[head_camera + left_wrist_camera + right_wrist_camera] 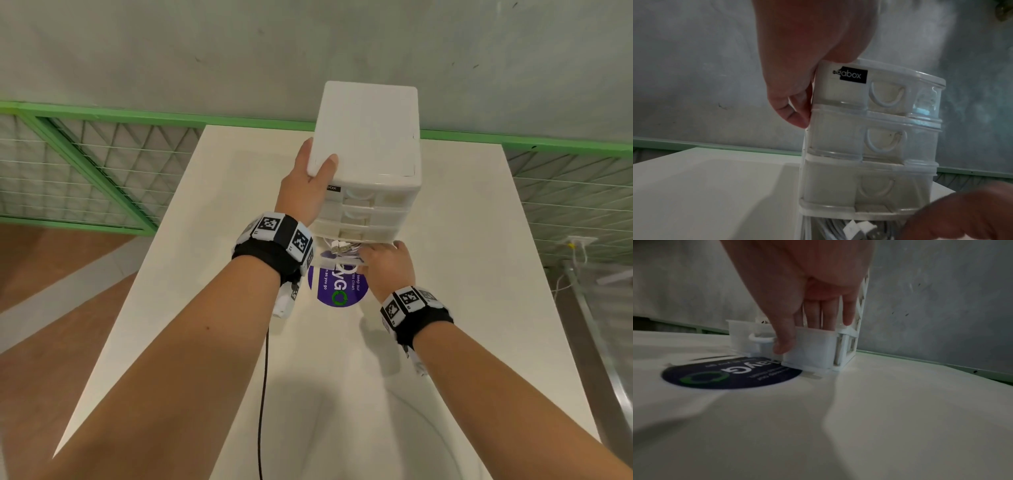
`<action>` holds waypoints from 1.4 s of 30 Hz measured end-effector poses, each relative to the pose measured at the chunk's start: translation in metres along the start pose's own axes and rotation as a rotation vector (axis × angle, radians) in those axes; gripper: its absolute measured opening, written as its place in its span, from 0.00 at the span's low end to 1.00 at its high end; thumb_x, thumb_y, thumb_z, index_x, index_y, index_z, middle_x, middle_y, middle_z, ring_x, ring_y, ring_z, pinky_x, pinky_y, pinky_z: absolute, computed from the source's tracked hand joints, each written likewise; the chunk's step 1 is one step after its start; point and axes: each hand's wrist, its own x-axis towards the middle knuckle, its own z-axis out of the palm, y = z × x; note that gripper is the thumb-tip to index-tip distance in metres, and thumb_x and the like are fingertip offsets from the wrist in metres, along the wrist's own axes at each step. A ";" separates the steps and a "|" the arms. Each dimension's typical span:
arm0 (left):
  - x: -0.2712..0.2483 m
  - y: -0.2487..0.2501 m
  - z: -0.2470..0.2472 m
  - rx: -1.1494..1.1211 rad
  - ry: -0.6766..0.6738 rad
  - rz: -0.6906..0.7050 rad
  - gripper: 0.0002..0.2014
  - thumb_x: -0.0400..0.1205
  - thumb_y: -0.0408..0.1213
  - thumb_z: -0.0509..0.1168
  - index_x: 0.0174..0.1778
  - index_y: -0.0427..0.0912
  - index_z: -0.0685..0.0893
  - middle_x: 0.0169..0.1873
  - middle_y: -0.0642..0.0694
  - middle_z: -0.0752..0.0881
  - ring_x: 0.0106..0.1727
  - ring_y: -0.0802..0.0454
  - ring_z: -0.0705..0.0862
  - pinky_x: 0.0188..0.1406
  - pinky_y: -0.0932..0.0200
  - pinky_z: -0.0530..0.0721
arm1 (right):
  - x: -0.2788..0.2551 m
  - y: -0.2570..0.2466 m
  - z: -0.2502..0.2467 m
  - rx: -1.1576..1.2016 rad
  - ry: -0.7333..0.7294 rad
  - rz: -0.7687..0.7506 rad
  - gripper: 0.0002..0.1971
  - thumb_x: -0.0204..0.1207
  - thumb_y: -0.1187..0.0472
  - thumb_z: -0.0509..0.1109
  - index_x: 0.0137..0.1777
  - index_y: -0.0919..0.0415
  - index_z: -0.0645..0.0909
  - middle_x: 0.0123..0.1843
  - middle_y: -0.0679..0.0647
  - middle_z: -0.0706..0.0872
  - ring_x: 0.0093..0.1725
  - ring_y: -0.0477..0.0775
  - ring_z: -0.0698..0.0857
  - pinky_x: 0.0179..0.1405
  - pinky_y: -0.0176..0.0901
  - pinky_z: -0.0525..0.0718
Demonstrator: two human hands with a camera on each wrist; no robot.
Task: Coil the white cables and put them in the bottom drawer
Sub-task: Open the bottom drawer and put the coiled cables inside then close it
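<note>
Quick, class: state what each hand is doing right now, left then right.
Left hand: grips the top corner of the drawer unit.
Right hand: holds the front of the open bottom drawer, fingers inside, thumb outside.

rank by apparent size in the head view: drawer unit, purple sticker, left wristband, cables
1. drawer unit, though its top sits nearer the camera
2. left wristband, also nearer than the table
3. purple sticker, partly hidden
4. cables, only a little shows in the open bottom drawer

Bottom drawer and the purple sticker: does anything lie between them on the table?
Nothing: in the right wrist view the open bottom drawer sits partly over the purple sticker, touching it.
</note>
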 end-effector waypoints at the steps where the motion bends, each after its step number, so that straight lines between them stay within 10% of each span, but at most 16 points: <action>1: 0.000 0.000 0.000 0.000 -0.001 0.000 0.30 0.84 0.53 0.57 0.82 0.53 0.58 0.60 0.53 0.80 0.57 0.57 0.77 0.56 0.66 0.69 | 0.002 -0.001 -0.001 -0.007 0.015 0.018 0.07 0.73 0.60 0.67 0.47 0.60 0.84 0.45 0.57 0.90 0.47 0.61 0.84 0.54 0.51 0.73; 4: 0.000 0.000 0.000 -0.009 0.002 -0.004 0.30 0.84 0.53 0.58 0.82 0.53 0.58 0.63 0.52 0.81 0.58 0.57 0.77 0.56 0.66 0.69 | 0.003 -0.004 -0.002 -0.029 0.054 0.079 0.05 0.69 0.64 0.70 0.32 0.61 0.83 0.30 0.57 0.88 0.34 0.61 0.82 0.41 0.47 0.70; 13: -0.001 -0.002 0.000 -0.018 0.008 0.006 0.29 0.84 0.53 0.58 0.82 0.55 0.59 0.56 0.57 0.80 0.56 0.58 0.78 0.55 0.66 0.70 | 0.002 0.007 0.009 0.253 0.221 0.030 0.10 0.73 0.65 0.62 0.35 0.63 0.83 0.31 0.59 0.88 0.28 0.62 0.79 0.34 0.46 0.76; 16: -0.001 -0.002 0.001 -0.031 0.010 0.004 0.29 0.84 0.53 0.58 0.81 0.55 0.60 0.56 0.58 0.80 0.59 0.57 0.79 0.56 0.66 0.70 | -0.017 0.017 0.011 0.495 0.435 0.253 0.05 0.68 0.66 0.73 0.43 0.63 0.84 0.45 0.60 0.87 0.46 0.63 0.83 0.46 0.43 0.76; 22: 0.000 -0.003 0.001 -0.024 0.023 0.025 0.27 0.84 0.53 0.58 0.80 0.57 0.62 0.54 0.58 0.81 0.55 0.56 0.80 0.51 0.66 0.73 | -0.004 0.016 0.009 0.769 0.071 0.566 0.50 0.54 0.51 0.84 0.74 0.58 0.61 0.67 0.58 0.75 0.65 0.58 0.77 0.63 0.54 0.79; 29: 0.001 -0.005 0.003 -0.046 0.038 0.027 0.27 0.83 0.54 0.58 0.79 0.57 0.63 0.53 0.57 0.84 0.56 0.54 0.83 0.52 0.64 0.74 | 0.013 0.015 0.012 0.806 -0.031 0.612 0.30 0.69 0.53 0.76 0.68 0.60 0.69 0.63 0.58 0.84 0.61 0.62 0.82 0.50 0.44 0.73; 42: 0.001 -0.005 0.004 -0.060 0.048 0.010 0.27 0.82 0.54 0.60 0.78 0.58 0.65 0.47 0.56 0.85 0.47 0.54 0.84 0.50 0.63 0.76 | 0.025 0.017 0.031 0.637 0.114 0.683 0.31 0.62 0.41 0.76 0.59 0.61 0.74 0.56 0.59 0.85 0.55 0.65 0.83 0.56 0.57 0.81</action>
